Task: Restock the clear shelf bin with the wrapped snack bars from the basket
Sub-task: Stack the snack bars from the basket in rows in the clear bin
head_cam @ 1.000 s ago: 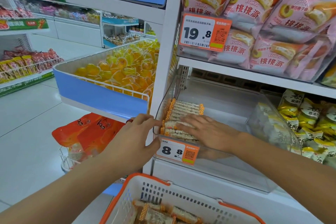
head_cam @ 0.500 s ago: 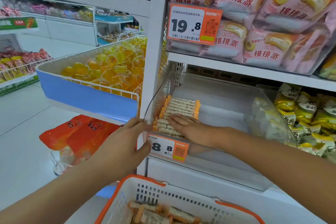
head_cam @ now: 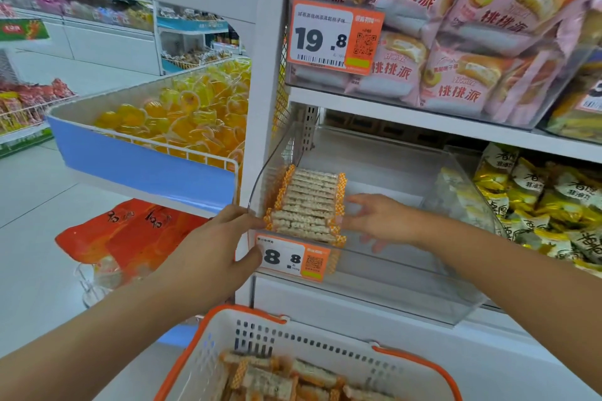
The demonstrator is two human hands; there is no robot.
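Note:
A row of wrapped snack bars [head_cam: 308, 202] with orange-checked ends lies stacked at the left end of the clear shelf bin [head_cam: 384, 273]. My left hand [head_cam: 211, 251] grips the bin's front left corner, thumb beside the 8.8 price tag [head_cam: 293, 257]. My right hand [head_cam: 379, 220] is inside the bin, fingers spread and empty, fingertips at the right ends of the bars. Below, the white basket with an orange rim [head_cam: 325, 340] holds several more wrapped bars [head_cam: 280, 378].
A shelf of pink cake bags [head_cam: 456, 42] with a 19.8 tag hangs right above the bin. Yellow snack packets [head_cam: 534, 202] fill the neighbouring bin on the right. A blue bin of yellow jelly cups [head_cam: 189, 120] juts out left; orange bags [head_cam: 130, 238] sit below it.
My right hand has slid off the top of the stacked bars to their right side and opened. My left hand keeps its hold on the bin corner. The view has dipped slightly.

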